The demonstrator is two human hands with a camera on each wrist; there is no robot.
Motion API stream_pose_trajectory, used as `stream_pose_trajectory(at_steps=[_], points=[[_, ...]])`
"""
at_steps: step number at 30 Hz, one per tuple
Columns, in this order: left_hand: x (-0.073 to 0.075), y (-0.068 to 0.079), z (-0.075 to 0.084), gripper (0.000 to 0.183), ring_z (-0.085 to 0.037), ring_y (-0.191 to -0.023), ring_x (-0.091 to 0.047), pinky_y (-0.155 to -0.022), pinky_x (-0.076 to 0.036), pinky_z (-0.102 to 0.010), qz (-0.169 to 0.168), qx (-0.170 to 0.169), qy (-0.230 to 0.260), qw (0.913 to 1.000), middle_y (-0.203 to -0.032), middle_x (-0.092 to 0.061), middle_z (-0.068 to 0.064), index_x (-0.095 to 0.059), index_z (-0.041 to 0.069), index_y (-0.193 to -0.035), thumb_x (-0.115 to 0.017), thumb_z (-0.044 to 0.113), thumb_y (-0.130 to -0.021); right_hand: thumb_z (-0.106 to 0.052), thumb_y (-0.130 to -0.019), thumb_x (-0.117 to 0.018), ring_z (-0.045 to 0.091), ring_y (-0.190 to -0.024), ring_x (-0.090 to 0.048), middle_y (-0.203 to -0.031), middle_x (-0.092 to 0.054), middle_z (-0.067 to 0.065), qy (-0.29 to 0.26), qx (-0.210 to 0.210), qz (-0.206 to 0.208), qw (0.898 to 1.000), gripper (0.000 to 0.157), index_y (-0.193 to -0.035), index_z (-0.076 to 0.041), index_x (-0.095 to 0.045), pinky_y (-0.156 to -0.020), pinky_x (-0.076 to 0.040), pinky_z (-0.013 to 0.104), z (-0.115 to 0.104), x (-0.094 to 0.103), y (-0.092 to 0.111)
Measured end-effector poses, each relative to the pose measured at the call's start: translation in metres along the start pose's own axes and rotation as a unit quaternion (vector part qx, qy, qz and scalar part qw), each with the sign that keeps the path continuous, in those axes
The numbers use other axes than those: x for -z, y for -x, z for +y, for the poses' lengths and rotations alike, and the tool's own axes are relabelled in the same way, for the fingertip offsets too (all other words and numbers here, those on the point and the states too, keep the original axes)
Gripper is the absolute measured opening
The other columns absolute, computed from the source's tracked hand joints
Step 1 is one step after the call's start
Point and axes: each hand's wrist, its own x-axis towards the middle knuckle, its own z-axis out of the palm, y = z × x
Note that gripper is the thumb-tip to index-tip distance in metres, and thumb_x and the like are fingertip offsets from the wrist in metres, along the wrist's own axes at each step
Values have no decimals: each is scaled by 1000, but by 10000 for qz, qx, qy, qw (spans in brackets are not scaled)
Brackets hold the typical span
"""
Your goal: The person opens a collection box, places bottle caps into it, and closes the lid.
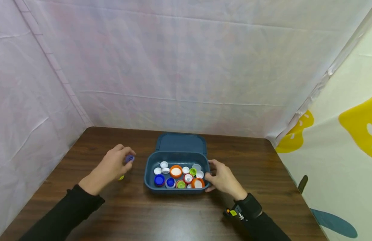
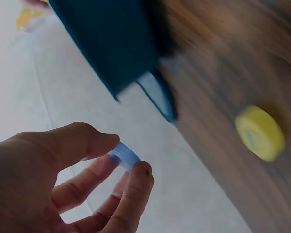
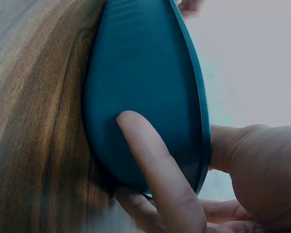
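Note:
A translucent blue-violet bottle cap (image 1: 129, 158) is pinched between the thumb and fingers of my left hand (image 1: 112, 164), raised off the table left of the box. In the left wrist view the ridged edge of that cap (image 2: 124, 156) shows between the fingertips. A yellow cap (image 2: 259, 133) lies on the table below this hand, mostly hidden by it in the head view. My right hand (image 1: 223, 179) grips the right end of a dark blue plastic box (image 1: 177, 191). One finger (image 3: 157, 160) lies along the box's outer wall. Loose caps in white, orange, blue and green cover the box floor.
Behind the box its lid (image 1: 181, 142) lies folded back. The brown wooden table (image 1: 162, 221) ends at a white cloth (image 1: 180, 77) at the back, with more cloth at both sides.

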Motion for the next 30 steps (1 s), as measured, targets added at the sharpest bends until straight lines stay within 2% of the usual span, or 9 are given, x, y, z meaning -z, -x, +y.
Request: stream_pose_trajectory(at_steps=[3, 6, 11, 15, 21, 30], points=[[-7, -4, 19, 26, -26, -91, -75, -78, -70, -46, 194, -287, 63, 9994, -112, -70, -21, -79, 2, -121, -88, 1, -97, -1, -108, -74, 37, -116, -83, -155, -68, 32, 7, 4, 6, 10000, 66, -168, 6, -51, -65, -72, 46, 0, 0, 0], [-14, -7, 37, 23, -27, -93, -77, -82, -72, -46, 142, -451, 148, 9988, -113, -71, -18, -81, 4, -120, -89, 2, -98, -1, -108, -74, 37, -116, -83, -154, -68, 32, 8, 3, 0, 10000, 65, -168, 6, -51, -66, -72, 46, 0, 0, 0], [-29, -10, 62, 25, -25, -99, -77, -88, -73, -43, -432, -443, 315, 9976, -117, -71, -14, -81, 5, -126, -87, 7, -102, -1, -107, -74, 36, -115, -83, -153, -69, 32, 3, 17, -7, 10000, 66, -168, 7, -51, -65, -72, 46, -1, 1, 0], [-42, -11, 76, 27, -22, -103, -75, -93, -72, -42, -753, -380, 395, 9957, -117, -71, -10, -82, 7, -130, -87, 11, -104, -1, -107, -74, 36, -113, -84, -153, -69, 32, 10, 25, -8, 10000, 65, -168, 7, -51, -65, -72, 46, -1, 0, 0], [-52, -13, 84, 31, -25, -106, -76, -96, -72, -42, -887, -458, 444, 9940, -119, -72, -12, -81, 6, -132, -89, 14, -103, -1, -107, -74, 36, -112, -84, -153, -69, 32, -17, 11, 5, 10000, 66, -168, 7, -51, -65, -72, 47, 0, 0, 0], [-49, -9, 77, 31, -29, -108, -76, -97, -72, -45, -699, -371, 465, 9958, -125, -74, -17, -81, 5, -133, -88, 13, -104, -1, -107, -74, 37, -114, -84, -154, -68, 32, -18, 21, -15, 10000, 67, -169, 7, -50, -65, -72, 46, 0, 1, 0]])
